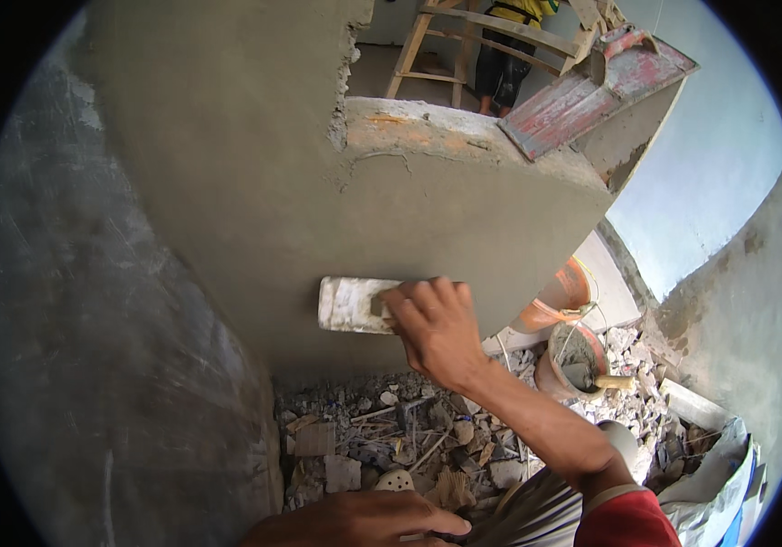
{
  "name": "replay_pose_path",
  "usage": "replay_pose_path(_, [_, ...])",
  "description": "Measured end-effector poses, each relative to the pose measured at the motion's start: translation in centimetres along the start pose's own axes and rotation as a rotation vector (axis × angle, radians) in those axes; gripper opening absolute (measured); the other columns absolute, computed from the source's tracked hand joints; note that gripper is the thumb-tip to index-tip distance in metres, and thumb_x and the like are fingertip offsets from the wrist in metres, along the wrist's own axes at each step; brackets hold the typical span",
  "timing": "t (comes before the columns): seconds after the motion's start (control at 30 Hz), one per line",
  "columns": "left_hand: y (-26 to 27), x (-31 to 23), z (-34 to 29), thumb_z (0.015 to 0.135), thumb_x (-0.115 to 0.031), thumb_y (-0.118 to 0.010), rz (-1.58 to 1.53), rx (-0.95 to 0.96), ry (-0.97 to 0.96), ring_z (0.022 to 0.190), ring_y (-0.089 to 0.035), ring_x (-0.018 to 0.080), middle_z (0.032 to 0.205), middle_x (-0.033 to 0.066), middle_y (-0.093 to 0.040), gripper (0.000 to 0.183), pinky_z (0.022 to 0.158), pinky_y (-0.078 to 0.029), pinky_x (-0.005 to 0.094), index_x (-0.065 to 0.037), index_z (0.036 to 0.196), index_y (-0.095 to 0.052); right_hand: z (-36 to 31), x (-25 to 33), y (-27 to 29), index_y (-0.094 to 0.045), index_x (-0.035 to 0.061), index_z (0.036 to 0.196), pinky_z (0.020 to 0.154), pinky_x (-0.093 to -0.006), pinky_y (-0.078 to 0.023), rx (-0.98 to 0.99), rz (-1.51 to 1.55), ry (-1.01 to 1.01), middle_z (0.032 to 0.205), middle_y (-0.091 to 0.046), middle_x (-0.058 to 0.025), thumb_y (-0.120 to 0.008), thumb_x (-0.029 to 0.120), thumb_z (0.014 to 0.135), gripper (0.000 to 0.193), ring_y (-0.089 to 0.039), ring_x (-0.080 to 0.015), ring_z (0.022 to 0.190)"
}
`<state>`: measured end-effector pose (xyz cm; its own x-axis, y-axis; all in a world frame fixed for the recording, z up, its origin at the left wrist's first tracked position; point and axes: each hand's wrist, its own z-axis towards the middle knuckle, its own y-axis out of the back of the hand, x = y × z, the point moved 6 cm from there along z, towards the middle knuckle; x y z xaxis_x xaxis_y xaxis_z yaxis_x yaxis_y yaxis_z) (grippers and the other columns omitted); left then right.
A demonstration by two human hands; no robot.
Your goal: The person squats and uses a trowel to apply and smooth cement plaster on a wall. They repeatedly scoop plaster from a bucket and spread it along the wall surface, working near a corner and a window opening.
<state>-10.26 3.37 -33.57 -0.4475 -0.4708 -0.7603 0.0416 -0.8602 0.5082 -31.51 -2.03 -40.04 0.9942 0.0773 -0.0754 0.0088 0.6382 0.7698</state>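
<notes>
My right hand (438, 330) is closed around a pale, plaster-smeared hand float (345, 304). The float lies flat against the low part of a grey, freshly plastered wall (446, 223); my fingers hide its right end. At the bottom edge, my left hand (377, 520) hangs low over the rubble with its index finger stretched out. It seems to hold nothing, though its other fingers are partly hidden. A long, worn red plastering float (596, 91) with a handle rests tilted on the wall's ledge (464, 132).
An orange bucket (562, 296) and a mortar bucket (552, 376) with a wooden-handled trowel (614, 382) stand right of the wall. Broken rubble (427, 438) covers the floor. A dark wall (90, 319) rises at left. Behind the opening, a person (505, 59) stands by wooden trestles (409, 50).
</notes>
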Motion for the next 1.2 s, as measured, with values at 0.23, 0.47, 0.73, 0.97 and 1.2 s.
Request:
replay_pose_path(0.23, [-0.1, 0.4, 0.0, 0.097, -0.037, -0.075, -0.053, -0.013, -0.005, 0.11, -0.066, 0.0309, 0.131, 0.0122, -0.065, 0.038, 0.093, -0.056, 0.0426, -0.006, 0.119, -0.071, 1.9, -6.5, 6.5, -0.065, 0.002, 0.128, 0.091, -0.0467, -0.045, -0.755, 0.227, -0.466, 0.116, -0.065, -0.0181, -0.065, 0.012, 0.1, 0.03, -0.059, -0.0344, 0.103])
replay_pose_path(0.47, [-0.2, 0.2, 0.0, 0.096, -0.036, -0.075, -0.002, -0.044, -0.048, 0.11, -0.066, 0.0307, 0.129, 0.0119, -0.065, 0.037, 0.093, -0.057, 0.0424, -0.007, 0.119, -0.071, 7.7, 3.9, 0.2, -0.068, 0.0047, 0.123, 0.081, -0.0426, -0.038, -0.368, 0.216, -0.117, 0.112, -0.064, -0.0117, -0.075, 0.009, 0.086, 0.038, -0.055, -0.0297, 0.099])
replay_pose_path(0.73, [0.2, 0.2, -0.4, 0.098, -0.038, -0.073, -0.046, -0.018, 0.012, 0.111, -0.066, 0.0314, 0.131, 0.0133, -0.066, 0.039, 0.097, -0.055, 0.043, -0.006, 0.119, -0.071, 2.8, 4.8, 0.1, -0.066, 0.0011, 0.127, 0.085, -0.0446, -0.042, -0.232, 0.442, -0.144, 0.117, -0.064, -0.0149, -0.072, 0.011, 0.092, 0.037, -0.056, -0.0319, 0.1])
replay_pose_path(0.97, [-0.1, 0.3, 0.1, 0.097, -0.036, -0.074, -0.046, -0.015, -0.003, 0.11, -0.067, 0.0314, 0.13, 0.0132, -0.066, 0.038, 0.094, -0.056, 0.0421, -0.005, 0.118, -0.071, 0.2, -5.9, 5.6, -0.063, -0.0031, 0.129, 0.088, -0.0362, -0.048, -0.661, 0.426, -0.502, 0.114, -0.063, -0.0156, -0.065, 0.02, 0.105, 0.033, -0.06, -0.0257, 0.101])
replay_pose_path(1.2, [-0.1, 0.4, 0.2, 0.095, -0.036, -0.076, -0.034, -0.034, -0.02, 0.11, -0.067, 0.0309, 0.129, 0.0122, -0.066, 0.037, 0.092, -0.057, 0.0418, -0.006, 0.117, -0.072, 5.0, -3.6, 5.6, -0.068, -0.0009, 0.125, 0.089, -0.0407, -0.049, -0.592, 0.442, -0.343, 0.111, -0.068, -0.0172, -0.067, 0.019, 0.103, 0.03, -0.064, -0.0314, 0.099])
